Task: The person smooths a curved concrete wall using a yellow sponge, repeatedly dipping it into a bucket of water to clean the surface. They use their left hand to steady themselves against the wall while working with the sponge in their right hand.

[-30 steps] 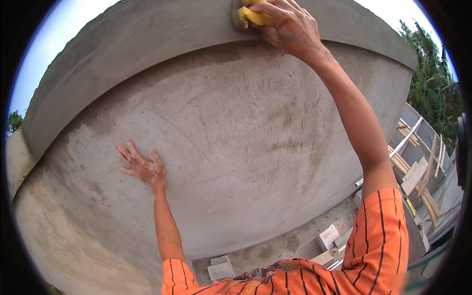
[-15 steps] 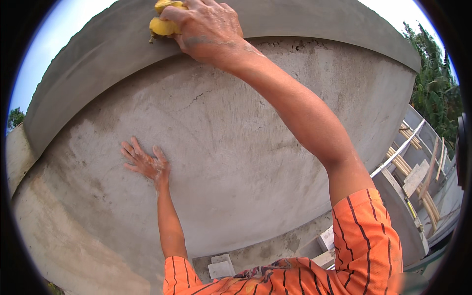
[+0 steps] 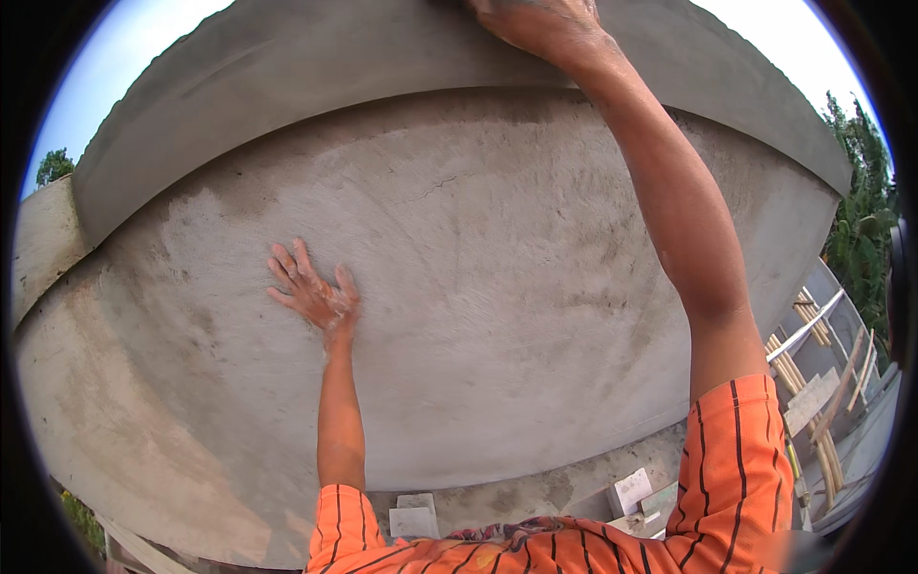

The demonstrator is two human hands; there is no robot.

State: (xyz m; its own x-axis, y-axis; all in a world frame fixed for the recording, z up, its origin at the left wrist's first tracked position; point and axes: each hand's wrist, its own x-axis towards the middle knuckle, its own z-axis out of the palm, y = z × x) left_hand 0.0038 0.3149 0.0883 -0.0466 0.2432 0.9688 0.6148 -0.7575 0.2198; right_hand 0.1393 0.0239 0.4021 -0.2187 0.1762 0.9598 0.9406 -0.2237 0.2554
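Observation:
My left hand (image 3: 318, 293) lies flat on the rough grey concrete wall (image 3: 516, 297), its fingers spread and dusted with pale cement. High above it, my right hand (image 3: 543, 23) reaches up against the smooth, darker grey cement band (image 3: 287, 77) that juts out over the wall. The upper edge of the view cuts off the right hand's fingers, so whatever is in them is hidden. A thin crack (image 3: 440, 187) runs through the wall between my arms.
Pale blocks (image 3: 413, 518) sit on a ledge below, with another block (image 3: 629, 491) farther right. At the right are bamboo poles (image 3: 811, 407) and a white rail (image 3: 806, 325). Trees (image 3: 861, 220) rise beyond the wall's right end.
My right hand has moved to the right and up along the band; the yellow sponge it gripped has left the view. The left hand still rests on the wall. The view has shifted slightly.

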